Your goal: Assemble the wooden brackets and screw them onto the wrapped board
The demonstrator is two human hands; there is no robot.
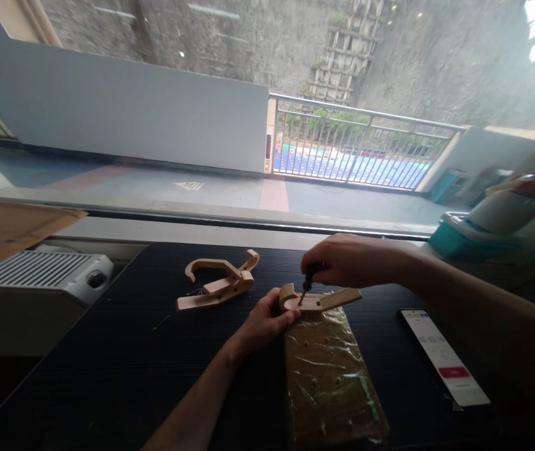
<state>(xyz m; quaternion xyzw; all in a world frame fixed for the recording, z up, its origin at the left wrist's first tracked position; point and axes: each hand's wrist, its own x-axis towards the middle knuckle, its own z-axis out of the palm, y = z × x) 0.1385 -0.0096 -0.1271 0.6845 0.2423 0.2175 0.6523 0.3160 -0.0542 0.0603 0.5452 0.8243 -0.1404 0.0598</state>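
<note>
My right hand [326, 260] is closed around the dark handle of a screwdriver [309, 280], its shaft pointing down. The tip meets a hole area in a pale wooden hook [305, 303], which lies across the far end of a board [331, 369] wrapped in clear plastic. Pinched at the hook's curled left end, my left hand [267, 316] steadies it with thumb and fingers. A second dark hole shows on the hook, right of the tip. Whether a screw sits under the tip is too small to tell.
More wooden hooks [223, 282] lie on the black table [121, 351] at left, with a loose screw [161, 322] nearby. A phone [443, 357] showing a timer lies at right. Beyond the table are a white heater-like unit [42, 282], a teal bin [467, 238] and a window.
</note>
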